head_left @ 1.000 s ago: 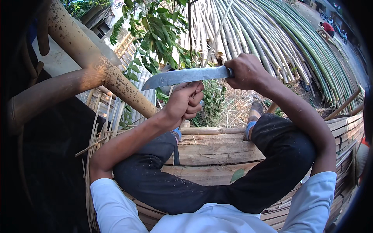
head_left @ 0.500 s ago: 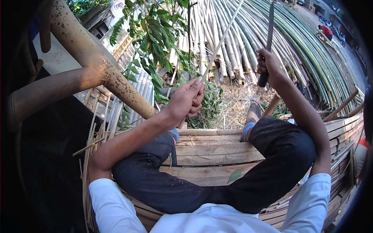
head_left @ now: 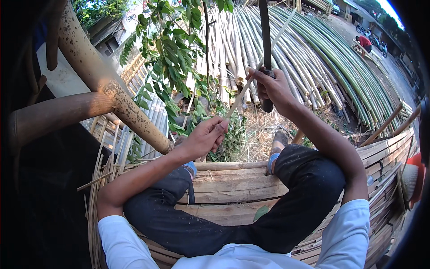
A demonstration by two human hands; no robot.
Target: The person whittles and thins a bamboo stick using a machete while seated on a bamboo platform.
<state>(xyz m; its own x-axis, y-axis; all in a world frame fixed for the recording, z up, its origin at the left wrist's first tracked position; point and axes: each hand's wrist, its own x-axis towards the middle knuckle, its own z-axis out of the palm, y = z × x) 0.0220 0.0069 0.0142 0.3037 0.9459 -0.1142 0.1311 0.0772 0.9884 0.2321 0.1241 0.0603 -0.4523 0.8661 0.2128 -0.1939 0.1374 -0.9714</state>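
Observation:
My left hand is closed around the lower end of a thin pale bamboo strip, which slants up and away to the right. In my right hand is a long knife, gripped by its dark handle with the blade upright. The forefinger of that hand stretches out to the strip and seems to touch it, though the thumb is hard to make out. The blade stands close to the strip, crossing it in the view; whether they touch I cannot tell.
I sit on a bamboo slat bench. Long bamboo poles lie stacked ahead. A leafy branch hangs front left, beside a thick spotted bamboo post. Split strips lie along the left. A person in red bends far right.
My right hand with the knife has moved left and lower, up to the strip, and its forefinger has stretched out. My left hand has dropped slightly with the strip, which leans further right.

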